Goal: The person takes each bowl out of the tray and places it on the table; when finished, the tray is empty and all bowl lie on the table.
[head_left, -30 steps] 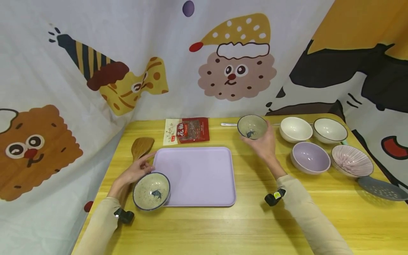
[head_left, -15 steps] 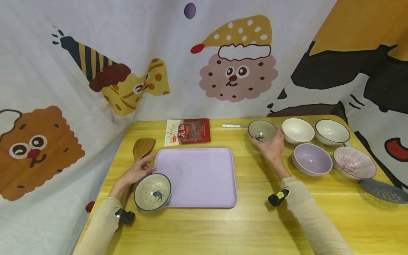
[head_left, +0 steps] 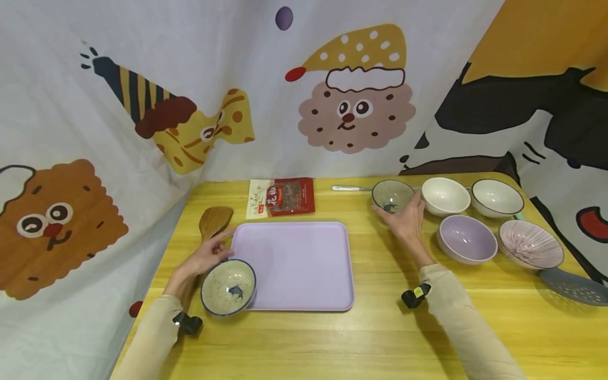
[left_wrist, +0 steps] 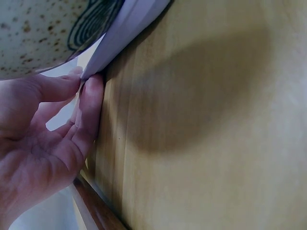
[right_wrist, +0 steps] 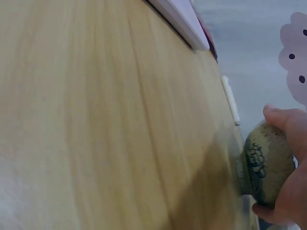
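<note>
In the head view my right hand (head_left: 407, 220) grips a small speckled bowl (head_left: 391, 194) with a dark blue fish inside, at the back of the table just left of a white bowl (head_left: 445, 196). The right wrist view shows thumb and fingers around the sides of this speckled bowl (right_wrist: 269, 163). My left hand (head_left: 206, 257) pinches the left edge of a lilac tray (head_left: 294, 269) between thumb and fingers. Right by that hand, a larger speckled bowl (head_left: 223, 285) with a blue rim and fish overhangs the tray's front left part; its base is hidden.
A wooden spatula (head_left: 215, 220) lies left of the tray, partly under my left arm. Behind the tray lies a red spice packet (head_left: 291, 196). A white-handled utensil (head_left: 347, 188) extends behind the small bowl. A purple bowl (head_left: 467, 239), other bowls and a grey slotted turner (head_left: 575, 286) stand right.
My right hand has carried the small speckled bowl right and slightly toward me, closer to the white bowl; it has barely moved in the last half second. My left hand stays at the tray edge.
</note>
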